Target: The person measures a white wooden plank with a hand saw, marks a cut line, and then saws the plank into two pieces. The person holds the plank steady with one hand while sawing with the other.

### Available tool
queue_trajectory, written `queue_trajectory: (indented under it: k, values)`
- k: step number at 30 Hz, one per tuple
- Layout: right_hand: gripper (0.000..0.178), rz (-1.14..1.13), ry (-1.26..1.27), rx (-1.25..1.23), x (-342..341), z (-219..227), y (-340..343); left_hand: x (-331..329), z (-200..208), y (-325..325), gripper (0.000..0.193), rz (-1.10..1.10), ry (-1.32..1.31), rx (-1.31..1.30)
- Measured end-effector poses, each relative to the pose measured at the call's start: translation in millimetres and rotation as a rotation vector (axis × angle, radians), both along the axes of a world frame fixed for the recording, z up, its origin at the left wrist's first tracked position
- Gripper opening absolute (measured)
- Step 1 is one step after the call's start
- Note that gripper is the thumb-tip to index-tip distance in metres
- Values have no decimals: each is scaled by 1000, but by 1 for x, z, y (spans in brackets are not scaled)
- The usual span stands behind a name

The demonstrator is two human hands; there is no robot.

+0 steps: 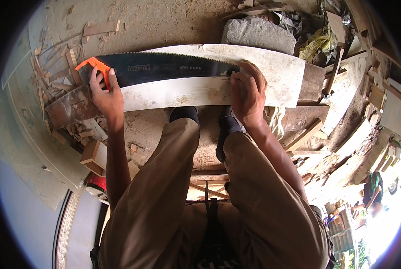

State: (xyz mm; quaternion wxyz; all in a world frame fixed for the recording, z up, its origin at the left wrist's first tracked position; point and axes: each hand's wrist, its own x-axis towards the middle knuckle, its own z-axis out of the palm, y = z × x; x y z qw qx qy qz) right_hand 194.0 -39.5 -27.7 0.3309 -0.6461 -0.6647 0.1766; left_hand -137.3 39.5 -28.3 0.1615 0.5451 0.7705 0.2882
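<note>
L hand (105, 92) gripping, R hand (247, 92) pressing flat

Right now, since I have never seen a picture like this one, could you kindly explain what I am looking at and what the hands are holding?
There is no machine here. A camera worn on a person's head looks down at their own arms and legs, and its wide lens bends straight edges. The left hand grips the orange handle of a hand saw. The dark saw blade lies flat along a pale wooden board. The right hand presses on the far end of the blade and the board. Both shoes stand just below the board. Around it lie wood scraps, a grey stone block and sandy ground.
</note>
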Motion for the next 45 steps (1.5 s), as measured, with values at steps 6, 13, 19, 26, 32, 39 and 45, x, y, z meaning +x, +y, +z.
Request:
queue_trajectory:
  k: [6, 13, 19, 26, 32, 39, 45]
  values:
    - [28, -6, -55, -28, -4, -3, -2, 0, 0, -1, 52, -2, 18, -4]
    - [29, 3, -78, -4, -3, -2, 0, -2, 0, 0, 50, -31, 21, -5]
    - [29, 17, -89, -12, 0, -3, -1, 18, 14, -11, 74, -272, 330, -306]
    - [33, 13, -108, -27, 0, -3, -2, 87, 14, -36, 61, -670, 182, -84]
    - [35, -4, -133, -21, -2, -2, -3, 112, 4, -52, 57, -897, 128, -103]
    - [24, 60, -103, -112, -3, 8, -13, 122, 9, -56, 92, -998, 267, -215]
    - [22, 82, -65, -92, -7, 6, -3, 122, 8, -56, 95, -1005, 368, -263]
